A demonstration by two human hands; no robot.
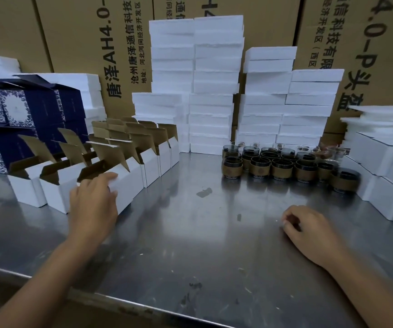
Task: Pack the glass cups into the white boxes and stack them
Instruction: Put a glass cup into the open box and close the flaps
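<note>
On scuffed steel table (190,245), brown-banded round glass cups (281,172)

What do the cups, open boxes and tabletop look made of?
Cups: dark tinted glass, glossy rims, with a tan band, maybe cork or card. Open boxes: card, matte white outside, brown inside the flaps. Tabletop: scuffed metal, likely steel, with a reflective sheen.

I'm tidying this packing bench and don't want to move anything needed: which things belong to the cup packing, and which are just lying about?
Job: glass cups; open white boxes, left hand touching the nearest; closed white boxes stacked at right.
Seemingly lying about: white foam stacks; blue patterned boxes; brown cartons behind.
</note>
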